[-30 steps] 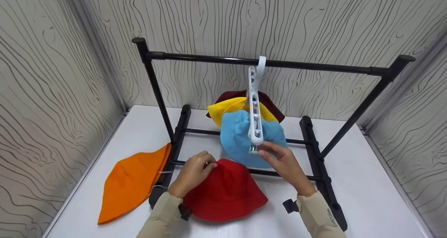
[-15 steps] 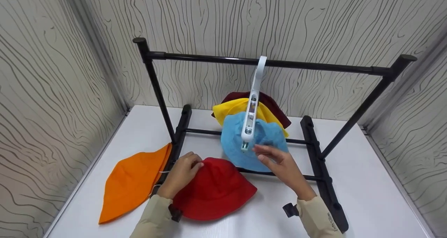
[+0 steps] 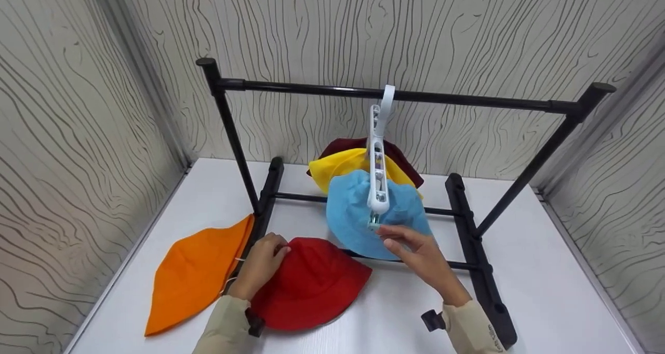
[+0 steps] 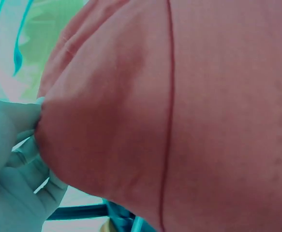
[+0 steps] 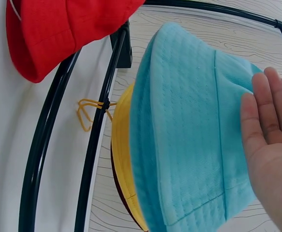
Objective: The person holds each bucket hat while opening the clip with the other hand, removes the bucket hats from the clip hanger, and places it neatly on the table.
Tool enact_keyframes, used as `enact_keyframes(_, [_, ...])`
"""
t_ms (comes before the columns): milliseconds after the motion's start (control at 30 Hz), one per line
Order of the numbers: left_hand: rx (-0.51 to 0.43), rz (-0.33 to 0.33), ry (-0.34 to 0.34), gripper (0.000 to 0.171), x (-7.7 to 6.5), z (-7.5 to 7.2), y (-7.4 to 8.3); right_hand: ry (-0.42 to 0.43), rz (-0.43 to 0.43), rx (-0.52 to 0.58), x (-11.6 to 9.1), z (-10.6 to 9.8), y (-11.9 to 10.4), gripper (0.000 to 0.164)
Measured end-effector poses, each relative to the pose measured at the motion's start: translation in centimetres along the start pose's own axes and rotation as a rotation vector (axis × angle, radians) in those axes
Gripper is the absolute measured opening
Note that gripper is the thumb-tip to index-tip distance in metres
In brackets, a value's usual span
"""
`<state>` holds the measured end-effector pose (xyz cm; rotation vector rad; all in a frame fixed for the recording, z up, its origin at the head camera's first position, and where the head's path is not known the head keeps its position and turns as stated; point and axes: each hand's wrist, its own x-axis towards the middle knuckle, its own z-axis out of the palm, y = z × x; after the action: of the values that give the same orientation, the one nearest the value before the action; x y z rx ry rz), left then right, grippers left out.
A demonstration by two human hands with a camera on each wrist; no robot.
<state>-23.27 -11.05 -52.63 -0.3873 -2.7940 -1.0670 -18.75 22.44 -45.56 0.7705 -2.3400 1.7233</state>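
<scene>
My left hand (image 3: 262, 263) pinches the crown of a red bucket hat (image 3: 317, 286), held over the front of the rack; the left wrist view shows thumb and fingers on the fabric's edge. My right hand (image 3: 423, 258) is raised at the near end of a white multi-hole hanger (image 3: 378, 193), its fingertips at the small clip (image 3: 374, 220) there. In the right wrist view its fingers (image 5: 264, 99) are extended beside a light blue bucket hat (image 5: 189, 135). Behind the blue hat hang a yellow hat (image 3: 337, 167) and a maroon hat (image 3: 340, 145), both partly hidden.
The hanger hooks over the top bar (image 3: 311, 90) of a black rack, whose base has two feet and crossbars. An orange bucket hat (image 3: 192, 276) with white cord lies at the left on the white table (image 3: 550, 271). Wood-patterned panels (image 3: 291, 31) enclose the back and sides.
My left hand has drawn the red hat leftward. The hanger's near end swung left, then partly back right; my right hand stays close to it, its fingertips apart from the clip midway.
</scene>
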Motion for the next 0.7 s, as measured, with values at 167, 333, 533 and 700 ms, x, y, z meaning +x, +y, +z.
enact_keyframes(167, [0.027,-0.042,0.045,0.007,-0.3,0.4,-1.2,0.008,0.12,0.015,-0.4,0.0,-0.1,0.03])
enact_keyframes(333, [0.031,-0.093,0.071,0.005,-0.8,0.7,-2.0,0.006,0.233,0.025,-0.8,0.1,-0.1,0.034])
enact_keyframes(533, [0.111,-0.114,0.125,0.009,-1.3,1.5,-2.6,-0.013,0.242,0.036,-1.5,0.3,0.2,0.036])
enact_keyframes(700, [0.111,-0.135,0.128,0.012,-1.8,2.0,-3.2,-0.02,0.282,0.05,-2.1,0.4,0.5,0.037])
